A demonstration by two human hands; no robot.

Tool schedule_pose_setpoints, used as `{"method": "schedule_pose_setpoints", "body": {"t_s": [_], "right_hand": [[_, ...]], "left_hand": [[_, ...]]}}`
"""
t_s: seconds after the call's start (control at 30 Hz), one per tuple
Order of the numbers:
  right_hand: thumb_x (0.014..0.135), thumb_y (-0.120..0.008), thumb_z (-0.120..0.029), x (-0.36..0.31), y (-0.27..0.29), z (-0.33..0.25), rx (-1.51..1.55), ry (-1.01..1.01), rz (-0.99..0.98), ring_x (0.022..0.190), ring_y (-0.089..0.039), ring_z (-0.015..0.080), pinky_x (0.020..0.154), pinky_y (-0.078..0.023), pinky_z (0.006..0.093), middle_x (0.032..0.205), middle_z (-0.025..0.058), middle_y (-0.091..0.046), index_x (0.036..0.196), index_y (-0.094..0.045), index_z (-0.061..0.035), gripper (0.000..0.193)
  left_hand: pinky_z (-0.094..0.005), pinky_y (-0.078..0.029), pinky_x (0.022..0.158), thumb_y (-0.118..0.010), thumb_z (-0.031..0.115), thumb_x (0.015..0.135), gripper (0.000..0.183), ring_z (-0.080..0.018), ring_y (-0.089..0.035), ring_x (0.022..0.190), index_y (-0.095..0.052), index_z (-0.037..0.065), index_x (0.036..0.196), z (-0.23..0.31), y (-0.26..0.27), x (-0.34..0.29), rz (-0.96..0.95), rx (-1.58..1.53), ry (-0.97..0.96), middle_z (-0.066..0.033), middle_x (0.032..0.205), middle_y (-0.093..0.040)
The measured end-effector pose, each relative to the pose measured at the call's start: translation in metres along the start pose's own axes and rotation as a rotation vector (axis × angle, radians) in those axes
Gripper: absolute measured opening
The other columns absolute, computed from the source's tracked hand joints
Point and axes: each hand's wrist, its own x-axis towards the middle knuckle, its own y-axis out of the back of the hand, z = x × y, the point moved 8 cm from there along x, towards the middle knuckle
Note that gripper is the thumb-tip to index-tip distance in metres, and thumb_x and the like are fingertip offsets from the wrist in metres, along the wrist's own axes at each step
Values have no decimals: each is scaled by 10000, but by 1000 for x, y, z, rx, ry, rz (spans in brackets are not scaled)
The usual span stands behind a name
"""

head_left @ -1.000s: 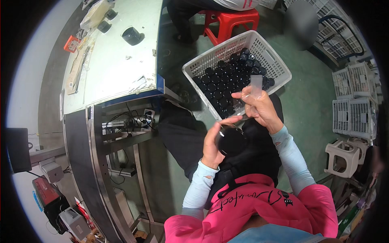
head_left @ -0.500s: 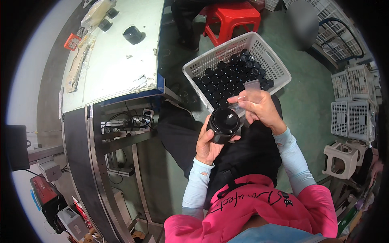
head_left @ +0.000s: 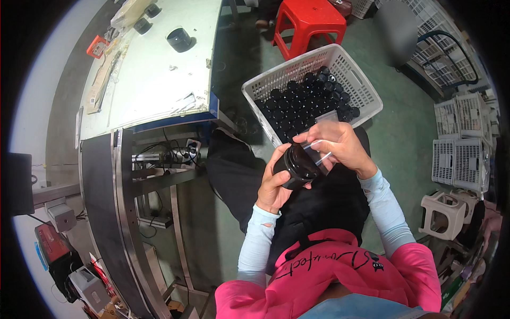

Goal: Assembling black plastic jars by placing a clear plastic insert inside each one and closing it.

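My left hand (head_left: 273,183) is wrapped round a glossy black round jar (head_left: 295,169), fingers behind it and thumb on its near side. The jar is tilted, its top toward my right hand. Between the thumb and fingers of my right hand (head_left: 344,148) is a piece of clear plastic film (head_left: 322,154), which lies against the jar's top and right side. Whether it is a flat sheet or a small bag, I cannot tell. Just beyond my hands, a pale grey slatted crate (head_left: 357,74) holds many black round pieces (head_left: 297,103).
A white-topped table (head_left: 154,90) at the left bears a black cup-shaped piece (head_left: 178,40) and several smaller items. A red stool (head_left: 311,24) stands behind the crate. Metal framing (head_left: 125,212) runs along my left. Grey crates (head_left: 459,159) and a pale stool (head_left: 443,212) are at the right.
The jar has tipped to the right in my left hand. My right hand has brought the clear film down against its top. The view has shifted slightly.
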Motion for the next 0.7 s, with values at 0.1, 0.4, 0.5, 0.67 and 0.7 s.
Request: {"method": "schedule_pose_setpoints", "body": {"t_s": [0.1, 0.4, 0.5, 0.67, 0.7], "right_hand": [[805, -577, -60, 0, 0, -2, -147, 1, 17, 427, -495, 63, 361, -365, 173, 971, 162, -628, 946, -548, -7, 153], [835, -542, -75, -1, -10, -23, -402, 220, 182, 406, -455, 55, 417, -377, 187, 899, 84, -656, 1087, -462, 43, 290], [840, -549, -87, 3, -10, -19, -225, 160, 146, 408, -449, 49, 403, -373, 182, 896, 97, -655, 1074, -457, 28, 276], [841, -564, -105, 10, -7, -10, -157, 105, 63, 432, -457, 37, 375, -371, 168, 917, 118, -645, 1031, -472, 5, 238], [841, -564, -105, 9, -7, -11, -159, 105, 60, 432, -457, 37, 375, -371, 168, 917, 118, -645, 1031, -472, 5, 238]], "left_hand": [[-388, -561, 631, -676, 124, 683, 680, -273, -593, 902, -332, -30, 1249, 2, -5, 5, 20, 44, 0, -165, 1113, -491], [-379, -568, 634, -684, 122, 652, 743, -283, -586, 934, -316, -41, 1277, 6, 3, 4, 108, 185, -12, -176, 1135, -491], [-384, -564, 618, -691, 152, 650, 783, -295, -584, 937, -290, -47, 1291, 3, 5, 2, 56, 115, 11, -186, 1141, -484], [-386, -549, 585, -694, 189, 646, 830, -291, -589, 908, -257, -65, 1304, 6, -7, 0, -55, -3, 12, -190, 1152, -471], [-384, -548, 581, -696, 205, 645, 842, -290, -588, 906, -251, -71, 1304, 4, -5, 0, -63, -36, 28, -190, 1162, -465]]}}
